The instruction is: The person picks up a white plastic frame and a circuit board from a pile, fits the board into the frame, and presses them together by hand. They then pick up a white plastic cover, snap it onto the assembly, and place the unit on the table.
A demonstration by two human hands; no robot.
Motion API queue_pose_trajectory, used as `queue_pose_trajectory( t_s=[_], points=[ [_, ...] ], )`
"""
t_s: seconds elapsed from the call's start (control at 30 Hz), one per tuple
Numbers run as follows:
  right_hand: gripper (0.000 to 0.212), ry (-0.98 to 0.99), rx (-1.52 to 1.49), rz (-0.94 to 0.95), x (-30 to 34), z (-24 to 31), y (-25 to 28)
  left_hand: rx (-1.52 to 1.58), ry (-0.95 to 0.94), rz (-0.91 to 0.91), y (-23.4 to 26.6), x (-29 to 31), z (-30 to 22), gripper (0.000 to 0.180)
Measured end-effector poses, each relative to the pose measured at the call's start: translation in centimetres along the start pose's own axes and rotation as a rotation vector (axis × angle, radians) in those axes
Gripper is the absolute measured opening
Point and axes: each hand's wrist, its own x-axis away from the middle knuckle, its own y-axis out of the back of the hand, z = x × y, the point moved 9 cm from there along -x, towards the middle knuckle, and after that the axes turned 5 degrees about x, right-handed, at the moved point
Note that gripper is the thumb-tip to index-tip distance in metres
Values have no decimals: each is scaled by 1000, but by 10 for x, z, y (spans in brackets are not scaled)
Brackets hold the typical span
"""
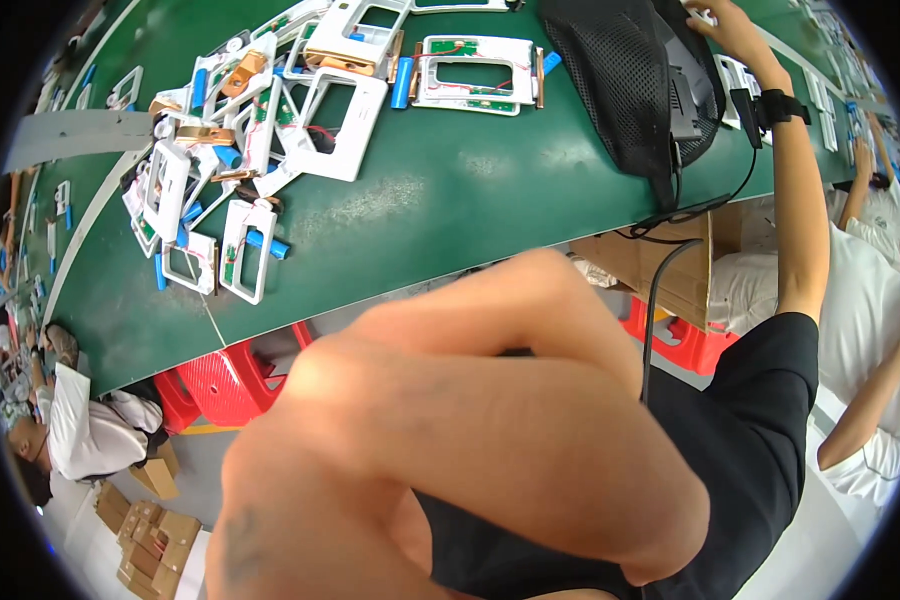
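My left hand (370,420) fills the lower middle, very close and with its fingers bent; whatever they may grip is hidden. My right arm, in a black sleeve, stretches up along the right side. At the top edge, my right hand (735,35) has its fingers closed on a small white part (707,17), beyond a black mesh bag (610,80). A black band with a small device (775,108) is round the right wrist, with a cable running from it. Inside the bag a dark grey boxy device (682,90) shows.
White plastic frames (345,125) with circuit boards, wires and blue cylinders lie heaped on the green table (410,210). Red stools (228,385) and an open cardboard box (660,270) stand below its edge. People in white sit at left (95,430) and right (860,290).
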Motion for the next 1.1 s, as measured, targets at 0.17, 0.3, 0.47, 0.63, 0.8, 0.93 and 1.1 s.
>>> queue_pose_trajectory(
  t_s=[0.17, 0.3, 0.47, 0.63, 0.8, 0.93, 1.1],
  points=[
    [31, 196, 48, -113, 9, -14, -36, -117, -41, 50, 21, 0, -25, 26],
    [29, -11, -98, 10, 14, -2, -26, -214, -95, 103, 28, 27, -83, 26],
    [38, -128, -105, 62, 40, 22, 16, -396, -236, 165, -17, 35, -171, 26],
    [45, -395, -202, -183, 112, -5, 89, -614, -250, 249, -45, 37, -234, 31],
    [46, -345, -936, -477, 142, 20, 166, -850, -69, 190, -31, 44, -260, 36],
    [38, -154, -1642, -175, 154, 164, 219, -469, 51, -21, -5, 34, -209, 37],
    [36, 142, -1740, 73, 156, 306, 241, 54, 209, -306, 23, 31, -82, 51]
  ],
)
